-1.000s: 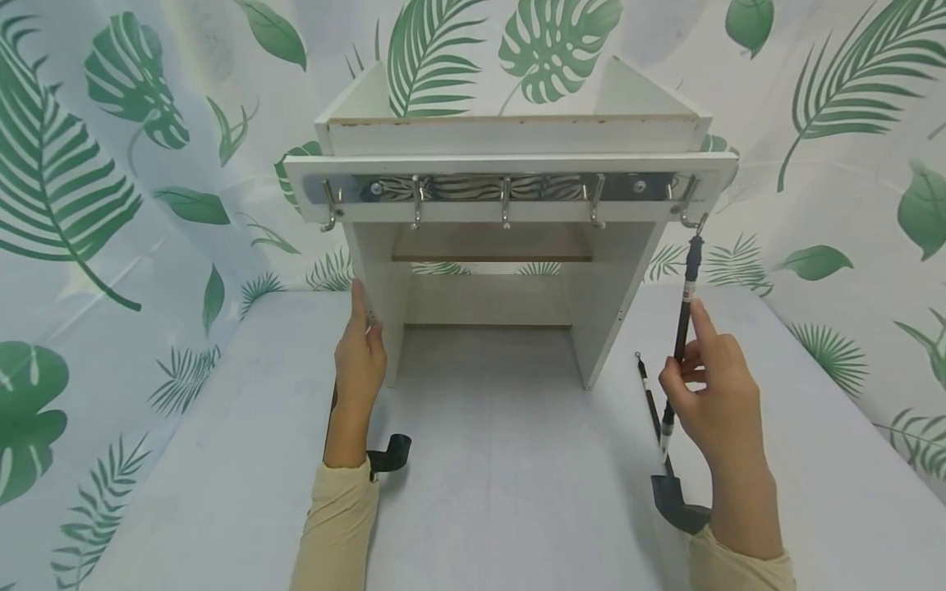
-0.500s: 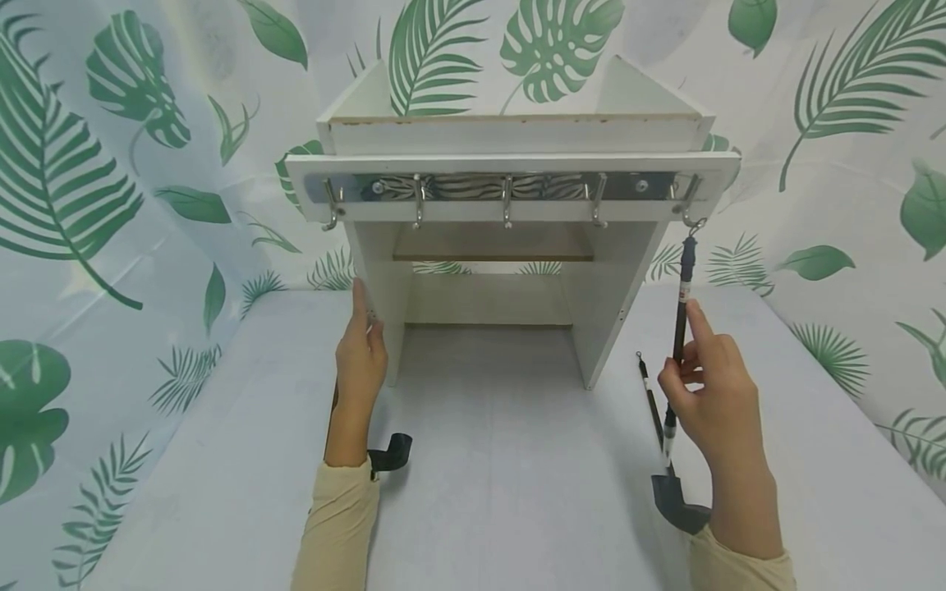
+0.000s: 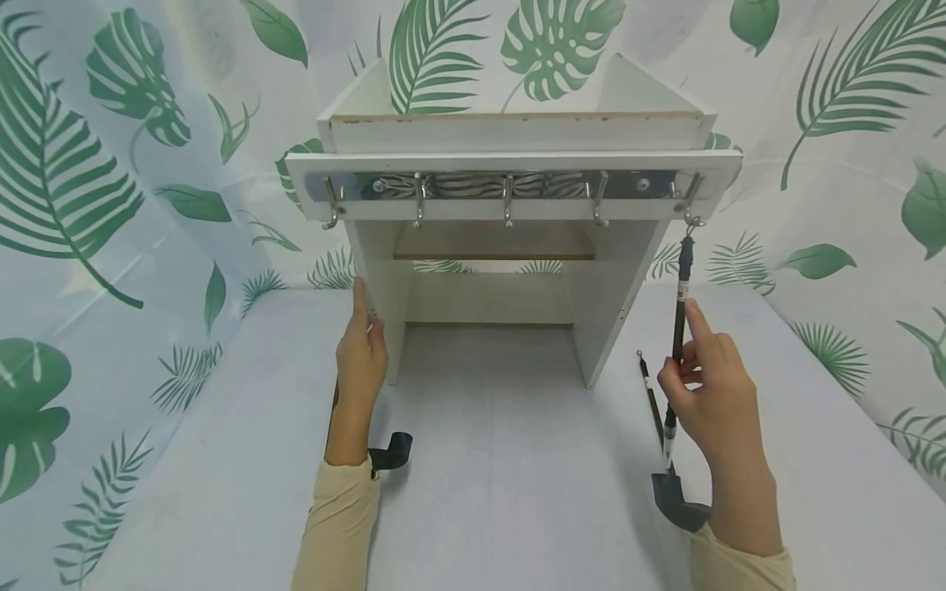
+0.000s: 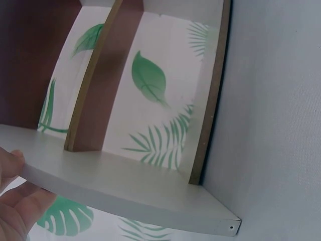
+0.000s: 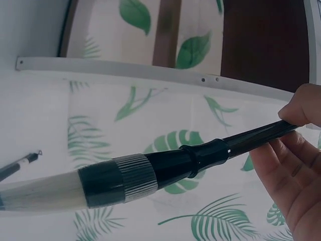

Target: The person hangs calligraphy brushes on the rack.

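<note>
My right hand (image 3: 713, 386) pinches a calligraphy brush (image 3: 679, 328) by its black handle, bristles down. In the right wrist view its pale bristles (image 5: 45, 193) point left. The brush's top loop is at the tip of the rightmost metal hook (image 3: 692, 201) on the white hook rail (image 3: 443, 212); whether the hook carries its weight I cannot tell. With thumb inside and fingers outside, my left hand (image 3: 362, 353) grips the front edge of the white shelf unit's left side panel (image 4: 140, 183).
Another brush (image 3: 652, 402) lies on the table right of the shelf unit, partly behind the held one. Several more hooks (image 3: 507, 201) line the rail. Black wrist mounts (image 3: 392, 451) sit by both wrists. A leaf-printed cloth (image 3: 850, 271) surrounds the white table (image 3: 488, 492).
The held brush has shifted slightly left, its loop moving from the right side of the hook tip to hang directly beneath it. My left hand keeps its grip on the panel.
</note>
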`<state>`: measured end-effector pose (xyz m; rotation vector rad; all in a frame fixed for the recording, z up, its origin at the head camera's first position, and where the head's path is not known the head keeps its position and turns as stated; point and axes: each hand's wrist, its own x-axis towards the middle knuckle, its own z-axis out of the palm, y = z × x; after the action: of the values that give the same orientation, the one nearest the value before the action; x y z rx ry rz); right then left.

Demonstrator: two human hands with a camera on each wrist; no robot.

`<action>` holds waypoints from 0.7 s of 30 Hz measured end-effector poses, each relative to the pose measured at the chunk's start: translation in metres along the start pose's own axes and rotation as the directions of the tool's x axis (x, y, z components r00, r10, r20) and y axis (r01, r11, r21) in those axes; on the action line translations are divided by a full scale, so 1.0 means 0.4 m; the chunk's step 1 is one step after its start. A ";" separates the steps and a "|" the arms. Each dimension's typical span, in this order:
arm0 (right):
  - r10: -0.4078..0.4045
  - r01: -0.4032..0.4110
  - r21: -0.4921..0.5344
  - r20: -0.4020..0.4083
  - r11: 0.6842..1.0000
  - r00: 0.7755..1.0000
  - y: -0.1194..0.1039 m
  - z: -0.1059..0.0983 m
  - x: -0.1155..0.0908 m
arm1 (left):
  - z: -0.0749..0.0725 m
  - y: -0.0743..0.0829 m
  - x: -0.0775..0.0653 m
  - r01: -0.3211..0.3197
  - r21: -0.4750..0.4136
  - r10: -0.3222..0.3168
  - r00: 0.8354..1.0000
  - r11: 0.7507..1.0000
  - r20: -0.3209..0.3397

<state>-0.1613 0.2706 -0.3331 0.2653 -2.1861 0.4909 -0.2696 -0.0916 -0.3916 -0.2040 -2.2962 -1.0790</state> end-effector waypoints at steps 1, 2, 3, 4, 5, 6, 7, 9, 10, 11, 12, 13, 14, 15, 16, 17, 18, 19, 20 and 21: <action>0.002 -0.002 0.000 0.001 1.000 1.000 0.000 0.000 0.000 | 0.000 0.000 0.000 0.000 0.001 0.000 1.000 1.000 -0.001; 0.006 -0.006 -0.002 0.005 1.000 1.000 -0.001 0.000 0.001 | 0.000 0.000 0.000 0.000 0.001 0.000 1.000 1.000 -0.002; 0.009 -0.009 -0.003 0.006 1.000 1.000 -0.001 0.000 0.001 | 0.000 0.000 0.000 -0.001 0.000 0.001 1.000 1.000 -0.002; 0.013 -0.013 -0.005 0.009 1.000 1.000 -0.002 0.000 0.001 | 0.000 0.000 0.000 -0.001 0.001 0.001 1.000 1.000 -0.003; 0.017 -0.017 -0.005 0.012 1.000 1.000 -0.002 0.000 0.001 | 0.000 0.000 0.000 -0.002 0.002 0.002 1.000 1.000 -0.004; 0.024 -0.024 -0.007 0.017 1.000 1.000 -0.002 0.000 0.001 | 0.000 0.000 -0.001 -0.003 0.000 0.003 1.000 1.000 -0.005; 0.032 -0.032 -0.009 0.023 0.999 0.999 -0.002 0.000 0.000 | 0.000 0.000 0.000 -0.005 -0.002 0.005 1.000 1.000 -0.006; 0.048 -0.047 -0.011 0.035 0.999 0.998 -0.003 0.000 0.000 | 0.000 0.001 0.000 -0.008 -0.007 0.008 1.000 1.000 -0.007; 0.054 -0.053 -0.013 0.040 0.999 0.998 -0.003 0.000 -0.001 | 0.000 0.001 0.000 -0.006 -0.007 0.006 1.000 1.000 -0.007; 0.059 -0.058 -0.014 0.045 0.998 0.997 -0.004 0.001 -0.001 | 0.000 0.000 0.000 -0.006 -0.008 0.006 1.000 1.000 -0.006; 0.062 -0.061 -0.016 0.049 0.998 0.997 -0.004 0.001 -0.002 | 0.000 0.000 0.000 -0.004 -0.011 0.004 1.000 1.000 -0.004; 0.061 -0.060 -0.014 0.050 0.998 0.997 -0.004 0.001 -0.002 | 0.000 0.000 0.000 -0.002 -0.010 0.002 1.000 1.000 -0.002; 0.057 -0.057 -0.013 0.049 0.998 0.997 -0.003 0.002 -0.002 | 0.001 0.000 0.000 0.002 -0.009 -0.002 1.000 1.000 0.001; 0.053 -0.052 -0.014 0.047 0.999 0.997 -0.002 0.003 -0.002 | 0.001 0.000 0.000 0.005 -0.008 -0.005 1.000 1.000 0.002; 0.048 -0.047 -0.016 0.046 0.999 0.998 -0.002 0.003 -0.003 | 0.000 0.000 0.000 0.008 -0.008 -0.008 1.000 1.000 0.004; 0.044 -0.043 -0.016 0.044 0.999 0.998 -0.001 0.004 -0.003 | 0.000 0.000 0.000 0.009 -0.007 -0.009 1.000 1.000 0.004; 0.039 -0.038 -0.017 0.041 0.999 0.998 0.000 0.004 -0.003 | 0.000 0.001 -0.001 0.008 -0.008 -0.008 1.000 1.000 0.003; 0.034 -0.034 -0.017 0.039 0.999 0.999 0.001 0.005 -0.003 | 0.000 0.001 -0.001 0.006 -0.008 -0.006 1.000 1.000 0.000; 0.033 -0.032 -0.019 0.039 0.999 0.999 0.002 0.006 -0.003 | 0.000 0.001 -0.001 0.003 -0.008 -0.003 1.000 1.000 -0.002; 0.031 -0.030 -0.019 0.037 0.999 0.999 0.003 0.006 -0.003 | -0.001 0.002 -0.001 -0.001 -0.008 0.001 1.000 1.000 -0.006</action>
<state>-0.1627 0.2706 -0.3357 0.2331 -2.2330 0.4861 -0.2688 -0.0912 -0.3913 -0.2047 -2.2868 -1.0866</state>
